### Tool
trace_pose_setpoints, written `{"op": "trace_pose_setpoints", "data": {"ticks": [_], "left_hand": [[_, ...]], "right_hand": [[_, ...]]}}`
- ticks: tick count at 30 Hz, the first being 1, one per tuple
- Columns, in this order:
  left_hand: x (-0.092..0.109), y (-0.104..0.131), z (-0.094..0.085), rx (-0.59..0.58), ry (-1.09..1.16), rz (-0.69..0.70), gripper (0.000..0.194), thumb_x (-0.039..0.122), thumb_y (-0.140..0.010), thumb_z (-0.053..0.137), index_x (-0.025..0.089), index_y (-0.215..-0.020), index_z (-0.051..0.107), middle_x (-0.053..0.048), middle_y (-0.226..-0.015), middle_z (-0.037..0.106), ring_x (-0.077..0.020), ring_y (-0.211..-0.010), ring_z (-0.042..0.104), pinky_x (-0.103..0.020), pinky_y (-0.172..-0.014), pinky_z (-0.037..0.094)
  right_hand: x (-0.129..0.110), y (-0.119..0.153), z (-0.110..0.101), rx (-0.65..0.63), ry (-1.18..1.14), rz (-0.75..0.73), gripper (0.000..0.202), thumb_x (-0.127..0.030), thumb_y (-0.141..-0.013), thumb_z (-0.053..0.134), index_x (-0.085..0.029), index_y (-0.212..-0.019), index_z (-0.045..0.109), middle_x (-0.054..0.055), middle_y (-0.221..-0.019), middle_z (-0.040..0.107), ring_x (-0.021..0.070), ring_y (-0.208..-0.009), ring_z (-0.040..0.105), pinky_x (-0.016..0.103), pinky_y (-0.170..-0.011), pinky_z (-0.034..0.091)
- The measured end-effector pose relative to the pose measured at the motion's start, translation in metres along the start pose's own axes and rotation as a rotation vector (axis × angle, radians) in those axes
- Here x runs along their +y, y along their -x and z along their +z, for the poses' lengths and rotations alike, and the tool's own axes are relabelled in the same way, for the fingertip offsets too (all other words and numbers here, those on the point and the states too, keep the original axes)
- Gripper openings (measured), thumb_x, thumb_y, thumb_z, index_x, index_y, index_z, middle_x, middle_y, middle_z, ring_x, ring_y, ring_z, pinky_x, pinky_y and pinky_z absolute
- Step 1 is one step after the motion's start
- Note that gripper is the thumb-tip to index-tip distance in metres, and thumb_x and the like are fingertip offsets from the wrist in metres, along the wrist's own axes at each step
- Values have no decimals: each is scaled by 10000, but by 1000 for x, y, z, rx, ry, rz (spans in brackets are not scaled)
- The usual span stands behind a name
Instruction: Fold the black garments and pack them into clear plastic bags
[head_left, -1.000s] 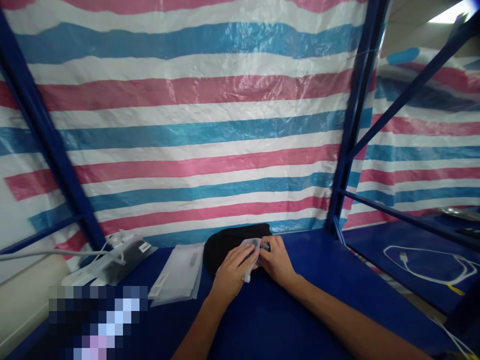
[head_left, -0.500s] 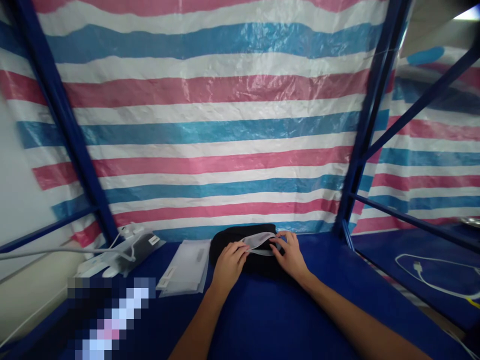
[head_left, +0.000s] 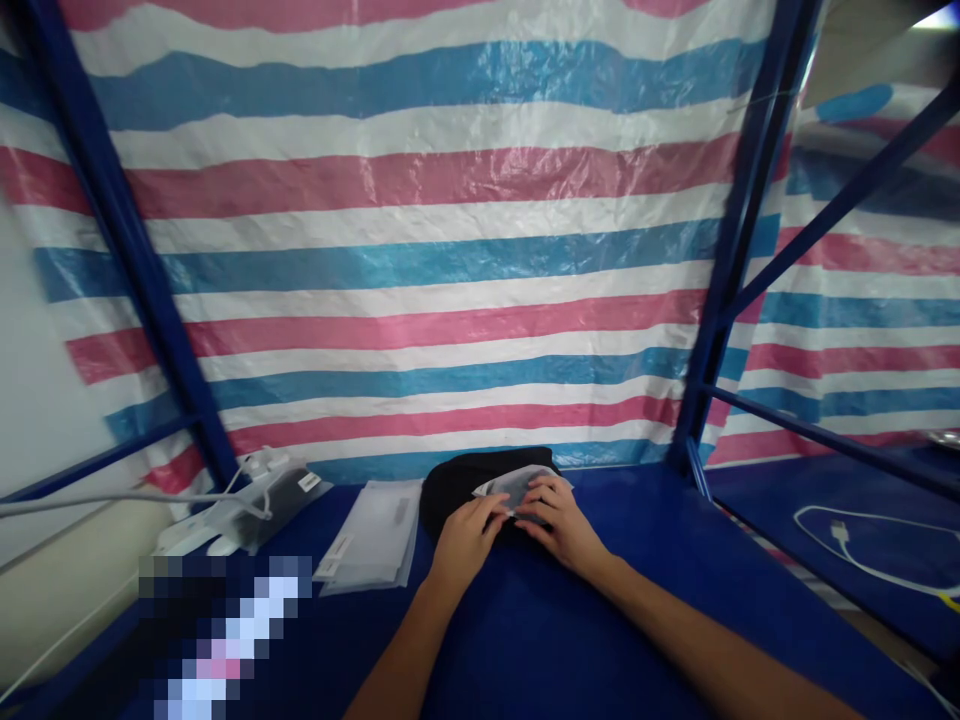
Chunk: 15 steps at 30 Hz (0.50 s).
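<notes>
A frosted translucent plastic bag [head_left: 511, 482] lies over a soft black item [head_left: 459, 478], whose kind I cannot make out. My left hand [head_left: 466, 540] pinches the bag's near edge at its left side, thumb and fingertips together. On the other side my right hand [head_left: 564, 528] grips the bag with its fingers curled over it. The fingertips of both hands are close together, and something dark shows through the plastic. Left of the black item rests a stack of flat frosted bags [head_left: 377, 532], some with small printed labels.
A white power strip [head_left: 196, 530] with plugs and cables, beside a grey bagged item [head_left: 289, 505], sits at the left. Blue metal posts [head_left: 709, 350] frame the blue surface [head_left: 540, 640]. Striped sheeting [head_left: 420, 260] hangs behind. A white USB cable [head_left: 840, 537] lies at the right.
The bag's gaping mouth has closed up and the plastic now lies flatter. My right hand has moved left and nearer, towards my left hand, which has shifted slightly right.
</notes>
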<state>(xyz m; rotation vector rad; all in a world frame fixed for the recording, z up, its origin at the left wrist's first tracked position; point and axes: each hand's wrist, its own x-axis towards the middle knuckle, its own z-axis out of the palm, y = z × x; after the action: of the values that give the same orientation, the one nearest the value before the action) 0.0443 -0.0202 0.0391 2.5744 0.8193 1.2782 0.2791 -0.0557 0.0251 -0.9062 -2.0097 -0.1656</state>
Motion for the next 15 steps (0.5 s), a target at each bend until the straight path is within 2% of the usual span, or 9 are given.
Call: {"op": "trace_pose_setpoints", "data": {"ticks": [7, 12, 15], "left_hand": [[6, -4, -2, -5, 13, 8, 312, 255, -1062, 620, 291, -1370, 651, -6, -1040, 801, -203, -1008, 757, -373, -1016, 588], [4, -3, -3, 3, 14, 10, 336, 254, -1052, 632, 289, -1386, 637, -5, -1020, 804, -207, -1006, 756, -364, -990, 598], [5, -2, -3, -11, 4, 27, 335, 235, -1044, 640, 282, -1376, 637, -6, -995, 797, -209, -992, 751, -355, -959, 602]], "right_hand": [[-1, -8, -6, -44, -45, 11, 149, -182, -1035, 607, -262, -1117, 702, 79, -1103, 719, 295, -1162, 595, 555, -1067, 471], [-1, -5, -3, -31, -48, -20, 184, -282, -1034, 666, -291, -1216, 693, 76, -1129, 720, 296, -1146, 600, 542, -1047, 471], [-4, -4, -1, -37, -60, -47, 174, -282, -1051, 641, -305, -1210, 706, 70, -1118, 728, 288, -1142, 614, 522, -1034, 480]]}}
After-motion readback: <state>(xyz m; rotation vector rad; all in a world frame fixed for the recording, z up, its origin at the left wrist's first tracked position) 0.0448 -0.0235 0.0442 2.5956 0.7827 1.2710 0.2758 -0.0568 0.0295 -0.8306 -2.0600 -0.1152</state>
